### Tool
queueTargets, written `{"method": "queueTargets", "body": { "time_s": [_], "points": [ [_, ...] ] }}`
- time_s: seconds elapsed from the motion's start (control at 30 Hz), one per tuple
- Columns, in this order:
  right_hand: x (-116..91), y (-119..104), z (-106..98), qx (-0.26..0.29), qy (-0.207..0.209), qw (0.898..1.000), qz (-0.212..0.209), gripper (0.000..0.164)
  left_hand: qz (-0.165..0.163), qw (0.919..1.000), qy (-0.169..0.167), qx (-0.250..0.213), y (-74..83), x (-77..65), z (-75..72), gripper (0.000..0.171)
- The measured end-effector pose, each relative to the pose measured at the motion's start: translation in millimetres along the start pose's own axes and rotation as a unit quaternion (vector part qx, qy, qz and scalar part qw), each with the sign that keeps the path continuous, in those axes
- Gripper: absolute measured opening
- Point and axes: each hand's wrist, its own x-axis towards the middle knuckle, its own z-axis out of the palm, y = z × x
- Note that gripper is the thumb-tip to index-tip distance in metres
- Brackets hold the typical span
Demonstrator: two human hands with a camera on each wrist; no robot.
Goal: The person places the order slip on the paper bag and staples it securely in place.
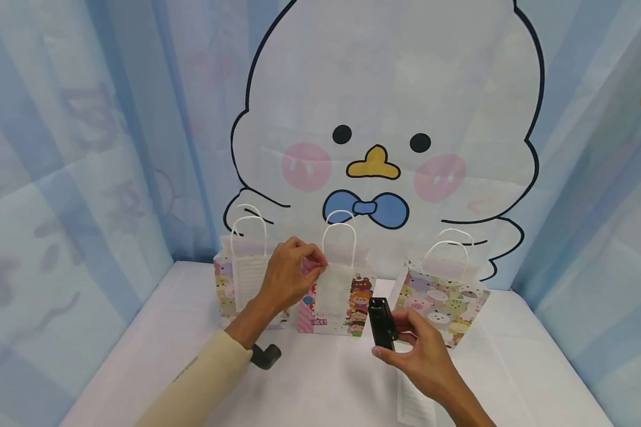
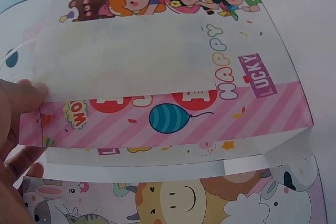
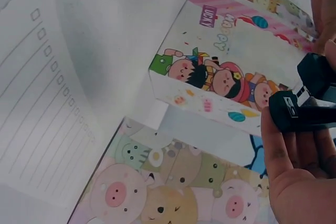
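My left hand [image 1: 291, 270] pinches the top edge of the middle paper gift bag [image 1: 360, 305], together with a blank pale paper slip [image 1: 333, 290] lying flat over its front. In the left wrist view the slip [image 2: 126, 59] covers part of the bag's printed lettering, with a balloon and cartoon figures around it. A black stapler [image 1: 381, 325] is held upright in my right hand [image 1: 419, 356], between thumb and fingers, just right of the middle bag. Its jaws are apart from the bag and the slip.
To the left stands another gift bag [image 1: 224, 290] with a lined slip [image 1: 250, 279] on its front. An animal-print bag [image 1: 443, 299] stands at the right. A lined checklist sheet [image 1: 416, 403] lies near the front, below my right hand. Behind hangs a cartoon-printed curtain [image 1: 379, 77].
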Motion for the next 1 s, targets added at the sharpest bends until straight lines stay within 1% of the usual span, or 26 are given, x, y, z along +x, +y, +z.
{"method": "queueTargets", "body": {
  "time_s": [0.17,0.33,0.53,0.73,0.87,1.0],
  "points": [
    [6.7,-8.4,6.1,-0.008,0.001,1.000,-0.029,0.060,-0.005,1.0000,-0.002,-0.003,-0.4,-0.3,-0.2,0.004],
    [11.3,-16.8,11.3,-0.004,-0.002,0.999,-0.049,0.058,-0.004,1.0000,-0.003,-0.003,-0.2,-0.8,-0.7,0.003],
    [19.3,-24.6,15.1,0.000,-0.003,0.997,-0.076,0.064,-0.004,1.0000,-0.005,0.000,0.0,-0.3,-1.4,0.004],
    [27.5,-33.2,19.3,-0.005,-0.003,0.995,-0.103,0.064,-0.011,0.9999,-0.005,0.000,0.2,-0.8,-1.2,0.004],
    [33.3,-39.1,22.4,0.005,0.001,0.993,-0.120,0.062,-0.010,0.9999,-0.003,0.000,0.1,-1.0,-1.0,0.004],
    [41.2,-44.3,22.7,0.015,0.005,0.989,-0.150,0.061,-0.009,0.9999,-0.004,0.003,-0.2,-0.8,-0.5,0.005]
  ]
}}
